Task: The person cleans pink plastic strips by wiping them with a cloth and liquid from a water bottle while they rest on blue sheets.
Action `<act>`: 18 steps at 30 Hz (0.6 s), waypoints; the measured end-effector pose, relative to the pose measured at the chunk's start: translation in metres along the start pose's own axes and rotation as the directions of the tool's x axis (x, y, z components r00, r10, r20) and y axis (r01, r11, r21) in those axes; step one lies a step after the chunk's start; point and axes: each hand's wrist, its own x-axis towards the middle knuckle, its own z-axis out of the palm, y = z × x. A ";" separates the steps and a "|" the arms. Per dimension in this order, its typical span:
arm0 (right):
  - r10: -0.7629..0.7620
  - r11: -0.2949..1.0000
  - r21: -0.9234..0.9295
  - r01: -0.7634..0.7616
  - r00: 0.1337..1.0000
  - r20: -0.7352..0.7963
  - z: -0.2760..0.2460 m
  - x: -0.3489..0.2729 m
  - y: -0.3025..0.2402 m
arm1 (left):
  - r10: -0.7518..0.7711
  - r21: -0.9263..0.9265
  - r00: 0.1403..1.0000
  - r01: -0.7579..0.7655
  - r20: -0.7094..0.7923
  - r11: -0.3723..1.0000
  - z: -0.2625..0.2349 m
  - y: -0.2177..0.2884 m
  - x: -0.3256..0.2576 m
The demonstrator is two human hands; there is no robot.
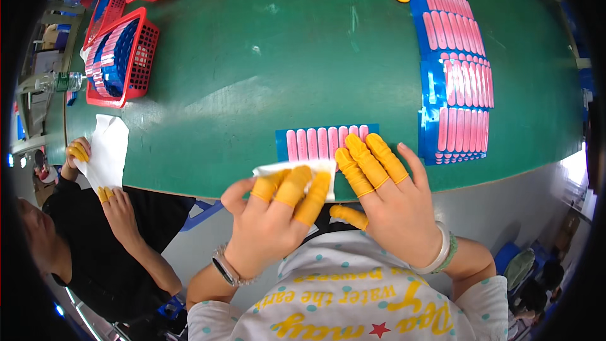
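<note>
Your left hand pinches a white wipe in a narrow grip, fingers curled over its near edge. Your right hand lies flat and spread, its capped fingertips pressing a blue tray of pink strips at the near edge of the green surface. The wipe looks soft and light, and is best taken by its edge. Further trays lie to the right; red baskets stand far left.

At the near edge of the green worktop, the left hand presses a white cloth on a blue tray of pink strips; the right hand steadies that tray. More trays lie right, red baskets far left.
</note>
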 end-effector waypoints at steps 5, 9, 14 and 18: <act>0.002 1.000 -0.008 -0.002 1.000 0.028 -0.003 0.000 0.006 | -0.061 -0.190 0.996 0.073 0.068 0.979 -0.016 -0.006 -0.011; 0.035 0.992 0.120 -0.035 0.999 0.008 -0.007 -0.006 0.010 | -0.186 -0.210 0.983 0.182 0.002 0.960 -0.029 -0.021 0.004; 0.016 1.000 -0.006 -0.016 1.000 -0.016 -0.010 -0.011 0.014 | -0.070 -0.018 0.985 0.068 -0.159 0.998 0.010 -0.017 0.053; 0.028 0.996 -0.084 -0.030 0.999 -0.020 -0.008 -0.011 0.010 | 0.026 0.020 0.997 -0.024 -0.076 0.999 0.019 0.001 0.042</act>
